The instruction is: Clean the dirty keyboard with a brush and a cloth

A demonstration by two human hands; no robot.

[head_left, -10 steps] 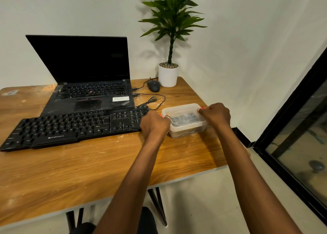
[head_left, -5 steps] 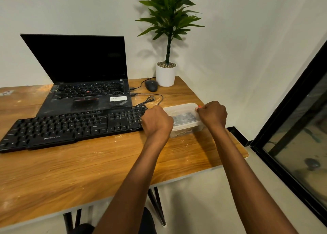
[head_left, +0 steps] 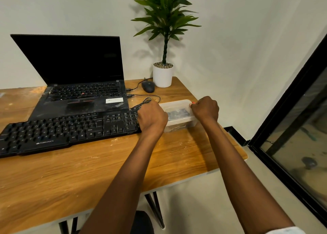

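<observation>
Two curled hands grip the clear plastic box (head_left: 178, 109), left hand (head_left: 152, 116) at its 9 o'clock end, right hand (head_left: 205, 109) at 3 o'clock, with the black keyboard (head_left: 70, 131) just beside it at 9 o'clock.

Your keyboard (head_left: 70, 129) at ten o'clock is black with white lettering. The laptop (head_left: 76, 70) beyond it is black too, with a red dot, red strip and white sticker. Your table (head_left: 88, 173) is orange-brown wood grain, smudged pale. At twelve o'clock, the box (head_left: 177, 106) is clear with a red clip (head_left: 193, 102), the plant (head_left: 166, 19) green, its pot (head_left: 162, 77) white.
</observation>
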